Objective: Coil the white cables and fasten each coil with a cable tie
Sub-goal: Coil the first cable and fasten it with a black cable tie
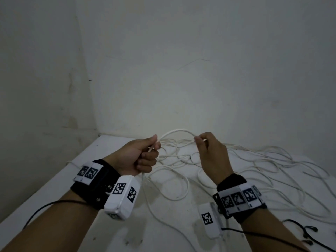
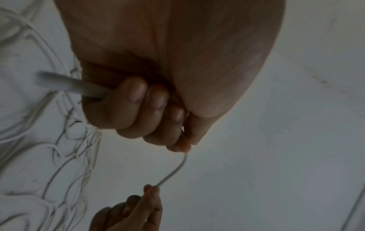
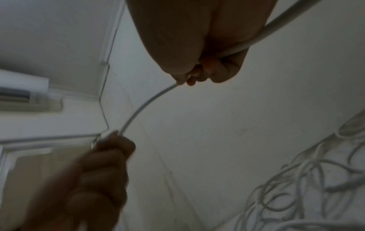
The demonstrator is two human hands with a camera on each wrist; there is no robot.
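A white cable arches between my two hands above a white table. My left hand is a fist around the cable, thumb on top; the cable's tail hangs below it. In the left wrist view the curled fingers clamp the cable. My right hand pinches the cable between thumb and fingertips. The right wrist view shows that pinch and the cable running to the left hand. More white cable lies loose and tangled on the table. No cable tie is visible.
Bare walls meet in a corner behind the table. Loose cable loops spread across the table's middle and right. Black wires trail from the wrist cameras at the near right and near left.
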